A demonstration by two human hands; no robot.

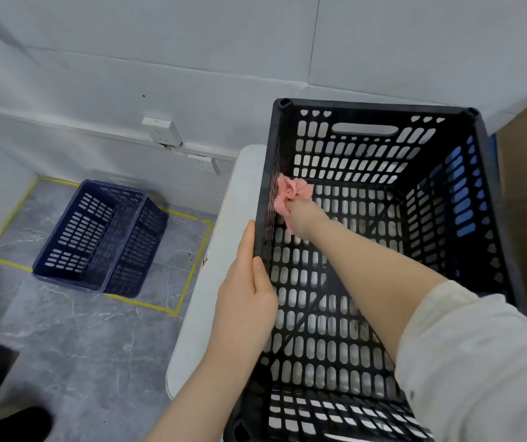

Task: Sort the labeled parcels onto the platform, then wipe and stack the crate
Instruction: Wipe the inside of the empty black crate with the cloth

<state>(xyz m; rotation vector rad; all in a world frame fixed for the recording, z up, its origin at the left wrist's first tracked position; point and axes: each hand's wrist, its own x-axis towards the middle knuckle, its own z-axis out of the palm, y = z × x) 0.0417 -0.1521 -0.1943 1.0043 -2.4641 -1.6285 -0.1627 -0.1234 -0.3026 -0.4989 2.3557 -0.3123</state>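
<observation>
Right hand, fingers clenched on pink cloth, presses black crate's left inner wall; left hand grips that wall's rim, nearer the person.

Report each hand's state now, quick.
Left hand: grips the black crate by its left rim.
Right hand: holds the pink cloth against the crate's inner wall.

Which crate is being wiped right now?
The black crate on the white table: the right hand presses a pink cloth to its inner wall while the left hand grips its rim. The blue crates sit untouched on the floor.
</observation>
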